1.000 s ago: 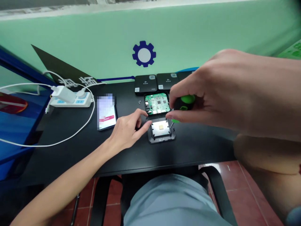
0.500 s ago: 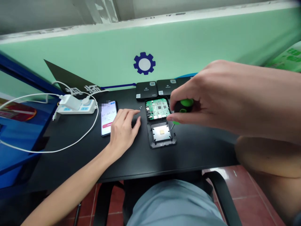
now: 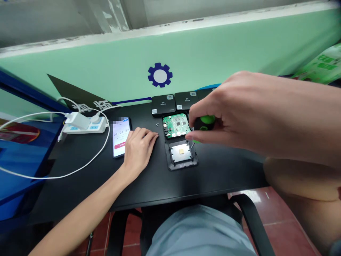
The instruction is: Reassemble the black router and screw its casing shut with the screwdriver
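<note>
My right hand (image 3: 226, 117) grips the black and green handle of a screwdriver (image 3: 204, 123). A short piece of its shaft shows below, by the upper right corner of the black cover (image 3: 170, 166) with its silver plate (image 3: 182, 152). Just behind that cover lies an open black box holding a green circuit board (image 3: 176, 125). To the left, my left hand (image 3: 138, 147) rests on the desk, thumb and forefinger pinched together; what they hold, if anything, is too small to make out. Small screws (image 3: 157, 124) lie just beyond those fingertips.
A phone (image 3: 121, 137) with a timer on screen lies beside my left hand. Behind the board stand closed black boxes (image 3: 163, 104) along the green panel. At the left are a white power strip (image 3: 85, 127) and a looping white cable (image 3: 102, 153).
The thumb and forefinger of my left hand have come together from a parted pose. My right hand still holds the screwdriver in about the same place, and the view has shifted slightly.
</note>
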`<state>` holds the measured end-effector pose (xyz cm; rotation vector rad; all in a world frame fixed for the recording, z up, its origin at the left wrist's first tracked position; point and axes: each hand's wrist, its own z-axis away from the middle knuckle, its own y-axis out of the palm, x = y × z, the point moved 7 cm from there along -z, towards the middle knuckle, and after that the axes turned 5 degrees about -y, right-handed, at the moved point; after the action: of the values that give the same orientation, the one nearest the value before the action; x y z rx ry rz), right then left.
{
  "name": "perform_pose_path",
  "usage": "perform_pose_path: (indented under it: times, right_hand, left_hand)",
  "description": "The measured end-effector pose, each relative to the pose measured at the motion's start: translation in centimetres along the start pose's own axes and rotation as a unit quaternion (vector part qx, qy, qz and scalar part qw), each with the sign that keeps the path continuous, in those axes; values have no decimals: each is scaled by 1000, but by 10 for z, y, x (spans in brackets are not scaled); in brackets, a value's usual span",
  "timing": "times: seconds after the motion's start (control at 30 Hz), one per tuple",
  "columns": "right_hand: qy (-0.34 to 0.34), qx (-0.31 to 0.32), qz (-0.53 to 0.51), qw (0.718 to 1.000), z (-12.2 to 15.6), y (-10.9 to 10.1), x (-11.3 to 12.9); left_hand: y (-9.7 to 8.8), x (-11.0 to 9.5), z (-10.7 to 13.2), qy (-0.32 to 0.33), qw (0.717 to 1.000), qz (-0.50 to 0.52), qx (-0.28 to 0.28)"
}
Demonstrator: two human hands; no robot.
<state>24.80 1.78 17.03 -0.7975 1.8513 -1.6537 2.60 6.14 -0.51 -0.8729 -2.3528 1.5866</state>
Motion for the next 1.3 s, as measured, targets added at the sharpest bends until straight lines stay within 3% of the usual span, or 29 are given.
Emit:
perform_pose_path:
  times: [0.17,0.3,0.4,0.53,0.63,0.77,0.93,1.0,1.1,1.3]
  right_hand:
    - [5,-25,3,1000,1,-6,0]
    - [3,-28,-3,1000,0,-12,1]
    - [4,-42,-25,999,-3,-19,4]
    - [0,-49,-64,997,-7,-24,10]
    - [-13,-89,-71,993,-11,-33,13]
    - [-2,-122,-54,991,-11,-38,11]
    - [12,-162,-31,986,-6,-43,6]
    - [21,-168,-27,985,-5,-44,4]
    - [23,-164,-25,986,-5,-43,4]
    - [25,-155,-23,987,-5,-40,5]
  left_hand:
    - [-13,-6,-2,-37,992,119,-29]
    - [-10,-6,2,-119,969,215,11]
    - [-6,-11,4,-107,960,255,48]
    - [-8,-15,5,-77,937,337,57]
    - [-5,-11,3,-119,885,444,77]
    - [7,-4,1,-204,788,572,102]
    - [20,5,1,-284,669,683,70]
    - [22,6,1,-305,636,707,62]
    - [22,4,2,-318,614,719,67]
    - [22,5,4,-330,606,719,77]
